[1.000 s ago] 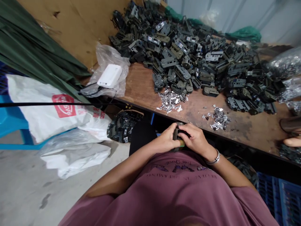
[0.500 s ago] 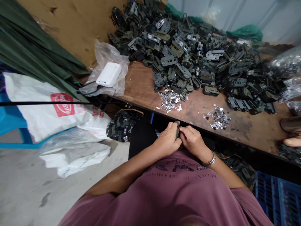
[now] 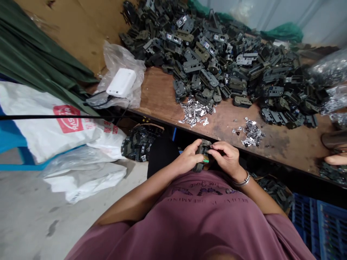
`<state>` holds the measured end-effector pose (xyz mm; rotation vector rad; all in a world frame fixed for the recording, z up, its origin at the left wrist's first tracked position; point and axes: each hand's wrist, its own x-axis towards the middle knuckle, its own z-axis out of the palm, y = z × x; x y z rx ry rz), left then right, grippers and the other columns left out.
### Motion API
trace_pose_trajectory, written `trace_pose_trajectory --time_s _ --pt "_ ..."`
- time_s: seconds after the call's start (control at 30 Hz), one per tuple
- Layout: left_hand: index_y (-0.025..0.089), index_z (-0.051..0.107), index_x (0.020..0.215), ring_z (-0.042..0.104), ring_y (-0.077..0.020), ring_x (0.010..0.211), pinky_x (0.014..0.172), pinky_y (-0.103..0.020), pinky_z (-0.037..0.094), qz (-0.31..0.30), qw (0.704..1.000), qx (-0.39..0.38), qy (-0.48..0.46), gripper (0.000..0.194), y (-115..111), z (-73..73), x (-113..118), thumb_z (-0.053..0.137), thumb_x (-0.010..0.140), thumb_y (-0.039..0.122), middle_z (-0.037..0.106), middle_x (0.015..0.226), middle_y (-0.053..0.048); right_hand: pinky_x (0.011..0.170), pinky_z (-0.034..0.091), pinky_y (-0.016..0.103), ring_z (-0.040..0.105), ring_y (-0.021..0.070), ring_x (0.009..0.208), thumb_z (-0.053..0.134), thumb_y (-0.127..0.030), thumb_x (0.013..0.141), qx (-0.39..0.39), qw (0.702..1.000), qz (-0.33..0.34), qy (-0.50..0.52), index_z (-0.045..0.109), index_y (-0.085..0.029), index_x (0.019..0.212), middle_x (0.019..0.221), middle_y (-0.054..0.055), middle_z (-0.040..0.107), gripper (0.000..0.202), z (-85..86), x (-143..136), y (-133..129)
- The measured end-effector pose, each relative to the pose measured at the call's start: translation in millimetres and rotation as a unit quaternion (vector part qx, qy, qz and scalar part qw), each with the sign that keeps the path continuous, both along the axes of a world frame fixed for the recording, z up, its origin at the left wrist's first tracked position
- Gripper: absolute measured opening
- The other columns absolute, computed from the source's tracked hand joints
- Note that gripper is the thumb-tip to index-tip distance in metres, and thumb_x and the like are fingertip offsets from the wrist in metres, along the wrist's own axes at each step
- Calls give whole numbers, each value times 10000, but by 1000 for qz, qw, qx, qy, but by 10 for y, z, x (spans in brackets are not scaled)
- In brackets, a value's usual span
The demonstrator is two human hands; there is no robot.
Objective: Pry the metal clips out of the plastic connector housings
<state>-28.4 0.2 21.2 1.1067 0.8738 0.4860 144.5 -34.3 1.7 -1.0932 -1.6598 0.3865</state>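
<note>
Soft, even daylight is filling the scene, coming from the pale wall at upper right. The silver metal scraps are glinting, and the clear bags at the right edge are smearing into blur. Wide-angle distortion is bending the table edge. Deep shadow is pooling beneath the table.

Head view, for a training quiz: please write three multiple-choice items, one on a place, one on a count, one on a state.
1. Where does the white rectangular box lie?
A. on a clear plastic bag
B. on the floor
C. in a hand

2. How many small heaps of silvery metal bits lie near the brown wooden table edge?
A. none
B. two
C. five

3. The dark plastic part is:
A. on the pile
B. dropped
C. held by left hand and right hand

A: bag beneath it. B: two separate heaps. C: both hands grip it.
</note>
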Motion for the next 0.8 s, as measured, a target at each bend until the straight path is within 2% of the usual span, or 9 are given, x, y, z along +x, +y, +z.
trace_pose_trajectory --time_s 0.23,0.4,0.57,0.8 --pt "186 507 951 482 -139 771 666 -259 395 -11 999 30 28 330 -2 4 16 535 623 188 521 840 14 640 578 299 683 165 705 667 -229 866 -21 1000 11 -12 694 -209 853 776 45 719 36 -29 0 -10" --pt "183 501 908 458 -148 768 683 -286 398 -31 988 119 98 241 -9 35 23 526 669 196 499 835 7 653 580 297 681 163 727 647 -211 880 -18 999 16 -37 699 -206 888 796 51 717 54 -58 1 -30" --pt "200 435 834 459 -171 793 732 -329 413 -65 950 234 195 141 -46 70 27 502 711 190 460 834 -1 667 582 305 675 169 762 601 -148 897 32 994 17 -101 665 -205 1027 849 68 712 156 -90 -31 -76" --pt "211 387 881 511 -220 849 806 -406 464 -110 891 336 285 142 -125 81 26 447 765 155 465 911 -53 711 586 340 665 196 847 519 -86 910 57 981 25 -183 589 -186 1190 944 122 695 307 -278 -54 -154"
